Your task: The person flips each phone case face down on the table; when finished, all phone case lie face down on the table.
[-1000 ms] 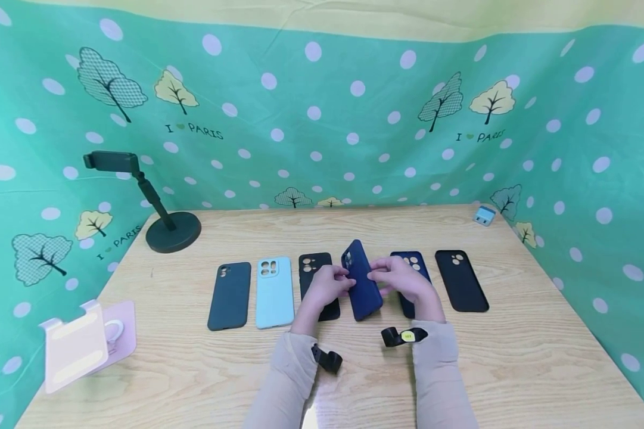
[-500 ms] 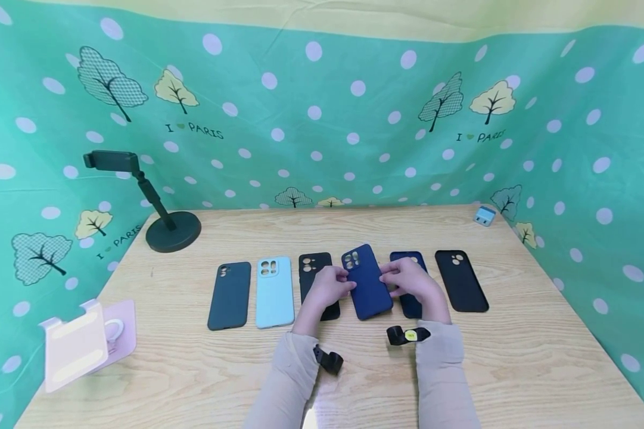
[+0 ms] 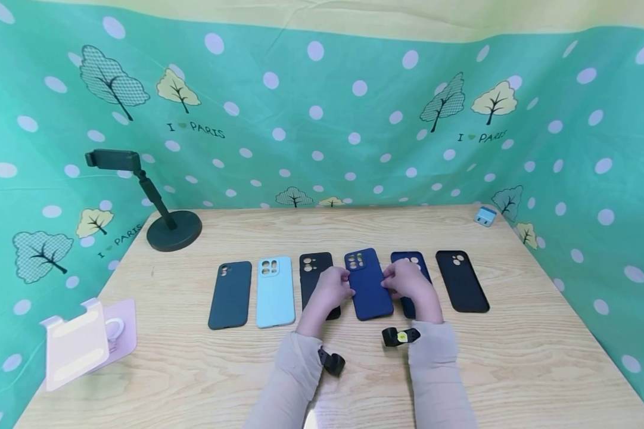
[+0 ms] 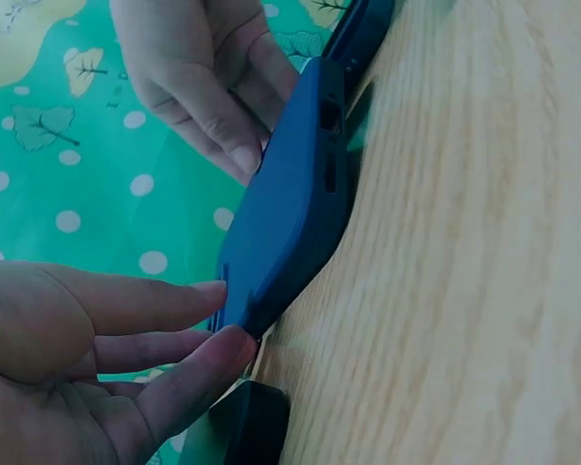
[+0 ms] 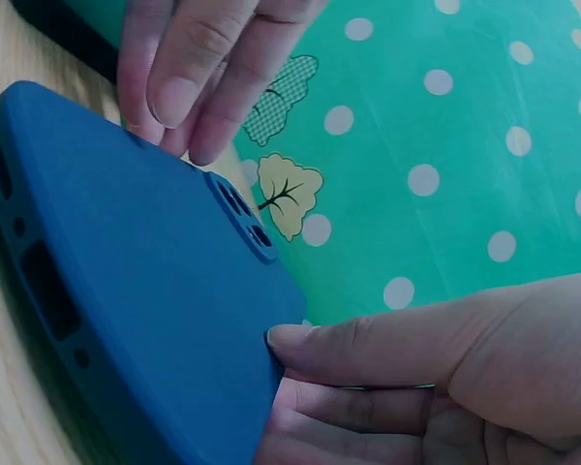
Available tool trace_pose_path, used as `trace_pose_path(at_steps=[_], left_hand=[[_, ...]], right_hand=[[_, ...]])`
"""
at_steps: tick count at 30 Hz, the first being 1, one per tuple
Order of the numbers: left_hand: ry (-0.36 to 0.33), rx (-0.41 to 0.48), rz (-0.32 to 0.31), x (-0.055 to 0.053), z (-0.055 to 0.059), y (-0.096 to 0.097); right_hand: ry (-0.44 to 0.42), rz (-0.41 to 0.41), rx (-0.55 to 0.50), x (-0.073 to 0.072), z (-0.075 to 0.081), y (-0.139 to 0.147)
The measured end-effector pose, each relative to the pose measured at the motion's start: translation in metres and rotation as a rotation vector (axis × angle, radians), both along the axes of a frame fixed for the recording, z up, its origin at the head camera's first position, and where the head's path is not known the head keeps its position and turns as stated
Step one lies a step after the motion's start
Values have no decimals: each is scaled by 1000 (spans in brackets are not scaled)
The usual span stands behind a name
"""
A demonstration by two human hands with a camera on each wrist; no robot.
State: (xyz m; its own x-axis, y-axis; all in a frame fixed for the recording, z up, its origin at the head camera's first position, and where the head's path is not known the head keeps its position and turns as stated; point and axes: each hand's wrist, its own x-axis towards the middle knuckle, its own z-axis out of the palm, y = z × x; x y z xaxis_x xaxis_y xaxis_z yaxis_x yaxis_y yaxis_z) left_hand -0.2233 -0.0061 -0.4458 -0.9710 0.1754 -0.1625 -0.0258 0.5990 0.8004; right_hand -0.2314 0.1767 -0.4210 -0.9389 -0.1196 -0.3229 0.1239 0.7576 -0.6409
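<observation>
A navy blue phone case [image 3: 371,287] lies back up, slightly askew, in the row on the wooden table. Its camera cutouts point away from me. My left hand [image 3: 332,287] holds its left edge between thumb and fingers, as the left wrist view shows at the lower left. On the opposite edge, my right hand [image 3: 406,279] grips with the thumb [image 5: 300,347] on top and the fingers lower down. Under my left hand lies a black phone case [image 3: 332,313], partly covered. My right hand hides part of another dark blue phone case [image 3: 409,307].
Farther left in the row are a light blue phone case [image 3: 276,298] and a dark teal one [image 3: 230,296]. A black case [image 3: 463,283] ends the row at right. A black phone stand [image 3: 174,231], a pink stand [image 3: 77,351] and a small blue charger [image 3: 485,216] stand near the edges.
The navy case has gone from tilted up on its side to almost flat, turning its back upward. Both hands have stayed at its edges and shifted only slightly.
</observation>
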Motion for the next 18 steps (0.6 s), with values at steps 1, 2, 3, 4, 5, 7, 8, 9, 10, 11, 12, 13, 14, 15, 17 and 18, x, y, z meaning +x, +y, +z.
trace_pose_path(at_steps=[1,2,3,4,5,7,8,9,10,11,12,13,14,15,17,18], left_hand=[[5,-9,-1,0,0,1],[12,-19,-3,1,-1,2],[20,-28,-4,1,-1,3],[30,-39,-7,1,-1,3],[38,-47,-8,1,-2,4],[55,-65,-7,2,-2,5],[63,-75,-7,2,-2,6],[71,-83,-5,3,-2,6],[78,-93,-3,3,-2,7],[81,-96,1,3,-2,7],[88,-105,4,3,-2,8],[91,-109,6,3,-2,8],[94,-115,8,3,-2,9],[97,-122,11,3,-2,9],[107,-134,15,3,-2,10],[115,-144,15,3,-2,10]], right_hand=[[12,5,26,0,0,-1],[23,11,53,-1,-1,-2],[33,14,76,-1,-1,-3],[44,21,100,-1,-1,-4],[54,27,121,-2,-1,-5],[68,33,152,-3,-1,-6],[74,33,161,-3,-1,-7],[80,35,169,-3,-1,-8],[85,34,170,-3,-1,-8],[91,35,173,-3,-2,-8],[97,32,176,-3,-3,-9],[107,35,184,-4,-3,-9],[118,35,191,-4,-4,-9],[126,40,197,-4,-4,-9],[145,40,209,-5,-6,-9],[153,37,213,-5,-7,-9]])
